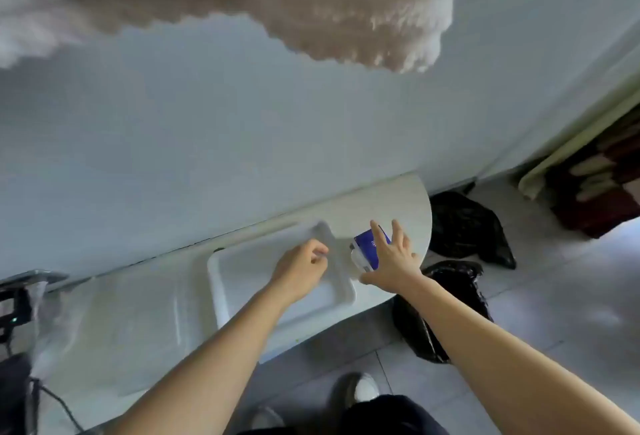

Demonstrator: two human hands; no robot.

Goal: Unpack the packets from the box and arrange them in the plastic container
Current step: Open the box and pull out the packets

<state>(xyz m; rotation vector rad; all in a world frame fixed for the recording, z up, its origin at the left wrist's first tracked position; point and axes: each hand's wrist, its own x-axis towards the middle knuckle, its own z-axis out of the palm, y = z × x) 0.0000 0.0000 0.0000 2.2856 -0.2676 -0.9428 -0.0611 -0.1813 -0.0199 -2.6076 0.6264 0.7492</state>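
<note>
Blue-and-white cardboard box (367, 250) sits near the white worktop (388, 206) edge under my spread right hand (393, 260); a shove could drop it. Left hand (304, 266), fingers curled, pinches the white plastic container (221, 282) rim.

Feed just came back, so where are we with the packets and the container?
Nothing looks done: the white container shows no packets inside. In hand: the right hand rests on the blue box on the table; the left hand, over the container, pinches something blurred. Nearly all unpacking and arranging looks left.
</note>
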